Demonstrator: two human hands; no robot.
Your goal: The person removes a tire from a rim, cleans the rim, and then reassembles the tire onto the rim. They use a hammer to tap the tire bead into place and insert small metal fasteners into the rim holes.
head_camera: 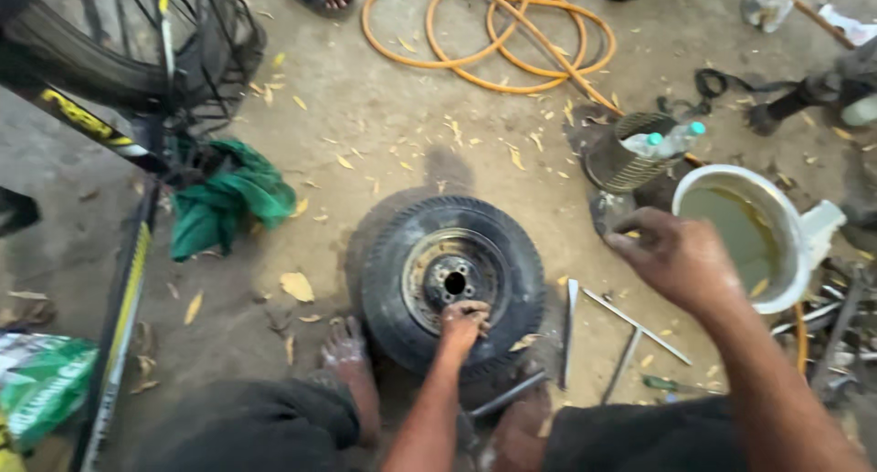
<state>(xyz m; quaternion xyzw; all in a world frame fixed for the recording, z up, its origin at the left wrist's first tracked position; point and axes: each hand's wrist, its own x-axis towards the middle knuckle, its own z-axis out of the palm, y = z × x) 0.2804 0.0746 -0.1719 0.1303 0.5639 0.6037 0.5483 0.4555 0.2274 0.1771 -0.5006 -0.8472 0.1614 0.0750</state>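
Note:
A small black tyre [452, 285] on a rusty steel rim lies flat on the dirt ground between my bare feet. My left hand [464, 323] rests on the rim's near edge with its fingers curled against the metal; whether it grips something small is hidden. My right hand [674, 255] hovers to the right of the tyre, above the ground, fingers bent down and holding nothing that I can see. It is close to a white bucket [791, 223] of murky water.
Metal tyre levers [630, 321] lie right of the tyre. A coiled orange hose [498, 33] is at the back, a green cloth [228, 202] and a bicycle wheel [110, 42] at the left. Plastic bottles [662, 141] sit in a round basket.

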